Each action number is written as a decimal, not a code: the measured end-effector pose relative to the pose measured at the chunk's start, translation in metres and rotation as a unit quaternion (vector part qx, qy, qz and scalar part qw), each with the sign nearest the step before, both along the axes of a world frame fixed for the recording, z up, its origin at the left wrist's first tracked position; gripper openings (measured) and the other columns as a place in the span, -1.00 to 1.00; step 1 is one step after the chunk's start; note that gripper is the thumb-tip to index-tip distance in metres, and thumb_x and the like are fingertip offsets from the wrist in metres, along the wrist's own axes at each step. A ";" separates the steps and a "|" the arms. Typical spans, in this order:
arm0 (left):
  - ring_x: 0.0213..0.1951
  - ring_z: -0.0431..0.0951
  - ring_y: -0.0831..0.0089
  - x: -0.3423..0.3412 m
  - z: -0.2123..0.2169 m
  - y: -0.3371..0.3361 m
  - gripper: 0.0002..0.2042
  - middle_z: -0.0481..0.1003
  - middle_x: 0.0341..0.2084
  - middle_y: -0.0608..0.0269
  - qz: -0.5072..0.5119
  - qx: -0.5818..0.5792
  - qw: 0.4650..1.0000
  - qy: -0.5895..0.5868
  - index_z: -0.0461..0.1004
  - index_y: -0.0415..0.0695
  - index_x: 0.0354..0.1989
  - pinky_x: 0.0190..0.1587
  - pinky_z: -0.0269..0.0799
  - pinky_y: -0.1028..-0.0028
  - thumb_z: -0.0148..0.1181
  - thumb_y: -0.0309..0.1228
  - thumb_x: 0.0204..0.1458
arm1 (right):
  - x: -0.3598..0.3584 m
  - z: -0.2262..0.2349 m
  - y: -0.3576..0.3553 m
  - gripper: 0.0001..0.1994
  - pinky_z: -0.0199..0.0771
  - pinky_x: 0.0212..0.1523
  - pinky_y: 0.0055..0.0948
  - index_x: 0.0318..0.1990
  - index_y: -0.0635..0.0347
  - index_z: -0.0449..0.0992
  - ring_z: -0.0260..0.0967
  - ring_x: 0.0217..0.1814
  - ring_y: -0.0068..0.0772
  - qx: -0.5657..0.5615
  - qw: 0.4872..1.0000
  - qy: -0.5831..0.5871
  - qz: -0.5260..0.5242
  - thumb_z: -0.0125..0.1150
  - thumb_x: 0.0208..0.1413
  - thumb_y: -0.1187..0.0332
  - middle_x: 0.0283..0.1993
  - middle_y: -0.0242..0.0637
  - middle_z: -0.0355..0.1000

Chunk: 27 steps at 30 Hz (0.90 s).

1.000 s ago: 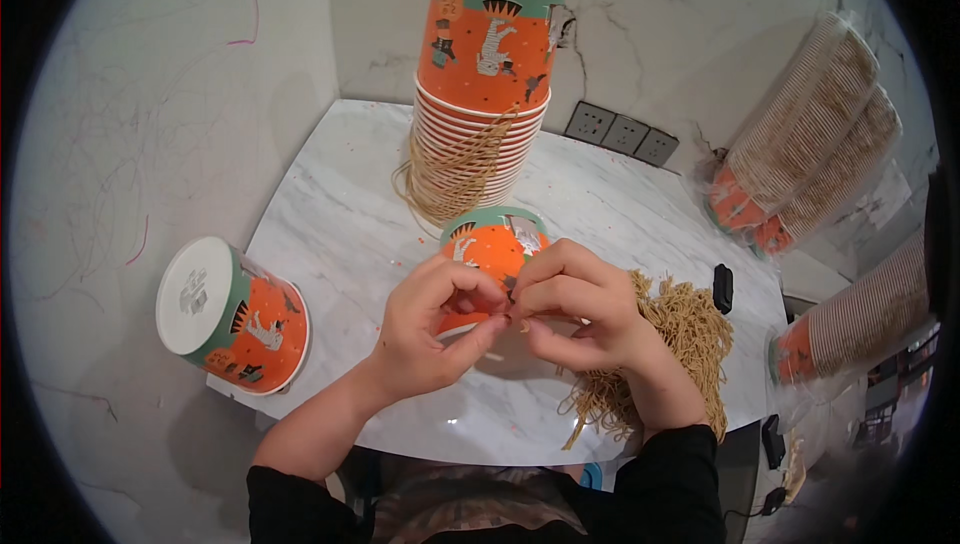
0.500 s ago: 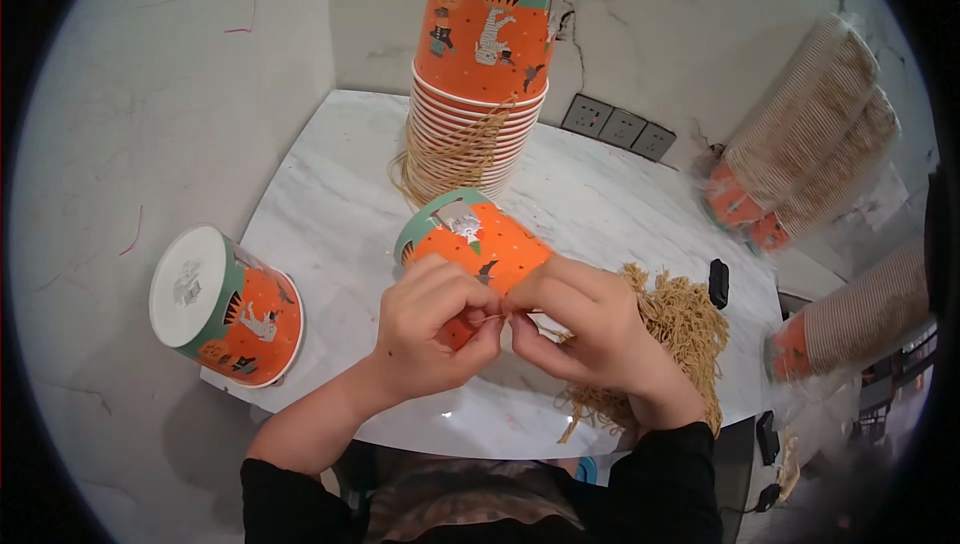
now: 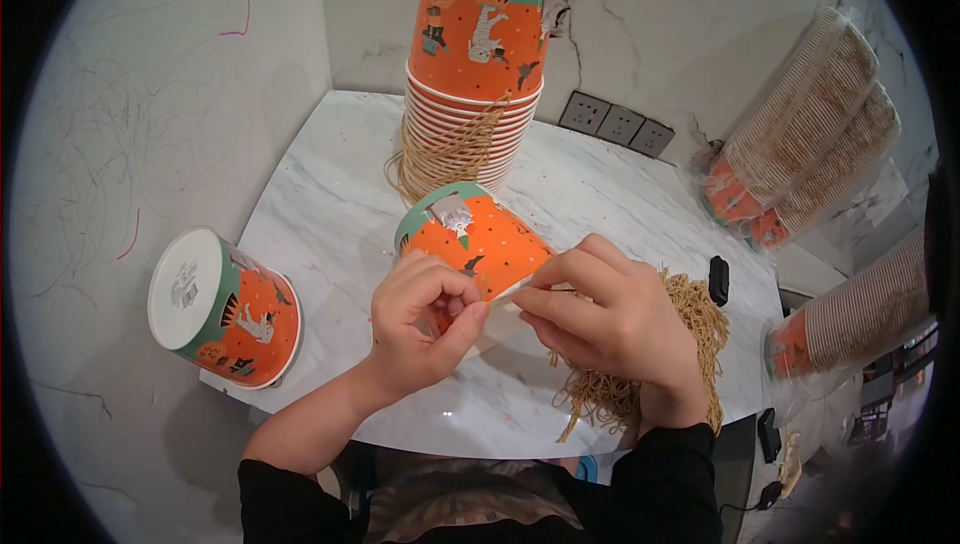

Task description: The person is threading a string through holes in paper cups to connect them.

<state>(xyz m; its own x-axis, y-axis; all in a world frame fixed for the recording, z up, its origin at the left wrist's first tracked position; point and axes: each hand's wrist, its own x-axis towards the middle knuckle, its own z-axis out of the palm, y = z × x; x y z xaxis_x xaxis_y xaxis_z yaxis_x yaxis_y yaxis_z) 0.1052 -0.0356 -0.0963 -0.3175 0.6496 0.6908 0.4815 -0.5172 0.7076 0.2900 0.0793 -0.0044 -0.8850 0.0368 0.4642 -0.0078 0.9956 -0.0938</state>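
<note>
An orange and green paper bucket [image 3: 490,244] with printed figures lies tilted in front of me, its open rim toward my hands. My left hand [image 3: 425,319] is closed in a pinch at the rim's left side; what is between thumb and forefinger is too fine to make out. On the rim's right side, my right hand [image 3: 610,309] pinches what looks like a thin tan cord, mostly hidden by the fingers. A heap of tan cord loops [image 3: 700,319] lies under and beside my right wrist.
A tall stack of nested buckets [image 3: 475,54], with cord loops hung round it, stands behind. Another bucket [image 3: 250,319] stands upside down at the left. Wrapped bucket stacks [image 3: 800,124] are on the right. A small black object [image 3: 718,281] lies by the heap, and wall sockets [image 3: 617,125] are behind.
My hands, fingertips together before, have moved apart along the bucket's rim, the left one slightly left and the right one right. The white rim now shows between them.
</note>
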 end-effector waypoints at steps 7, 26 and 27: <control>-0.45 0.36 0.46 0.001 -0.004 0.002 -0.91 0.49 -0.55 0.36 -0.032 0.010 0.999 -0.025 0.50 -0.14 -0.46 -0.33 0.26 0.48 0.30 -0.58 -0.06 | -0.012 -0.013 0.001 -0.51 0.48 -0.41 -0.52 -0.02 -0.19 0.73 0.37 -0.34 -0.50 0.113 0.985 0.117 0.055 0.34 -0.20 0.51 -0.19 -0.57 0.54; -0.41 0.37 0.51 -0.001 -0.009 0.002 -0.95 0.52 -0.50 0.36 -0.096 0.008 0.995 -0.036 0.54 -0.17 -0.42 -0.33 0.27 0.53 0.29 -0.57 -0.02 | -0.024 -0.021 0.020 -0.76 0.47 -0.33 -0.42 -0.27 0.02 0.65 0.43 -0.28 -0.32 -0.072 0.989 0.096 0.084 0.46 -0.15 0.50 -0.15 -0.41 0.51; -0.40 0.38 0.51 -0.002 -0.010 0.002 -0.95 0.52 -0.50 0.36 -0.097 0.010 0.995 -0.028 0.54 -0.17 -0.42 -0.34 0.28 0.53 0.28 -0.58 -0.02 | -0.024 -0.021 0.021 -0.76 0.47 -0.33 -0.42 -0.27 0.02 0.65 0.43 -0.28 -0.32 -0.070 0.989 0.097 0.085 0.46 -0.15 0.50 -0.15 -0.41 0.51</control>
<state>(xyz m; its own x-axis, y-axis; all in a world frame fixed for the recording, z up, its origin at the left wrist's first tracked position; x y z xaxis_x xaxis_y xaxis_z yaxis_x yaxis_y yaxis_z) 0.1029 -0.0333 -0.1060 -0.2260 0.6885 0.6892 0.3312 -0.6110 0.7190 0.2661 0.0999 -0.0253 -0.7785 -0.0280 0.6270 -0.2046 0.9558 -0.2114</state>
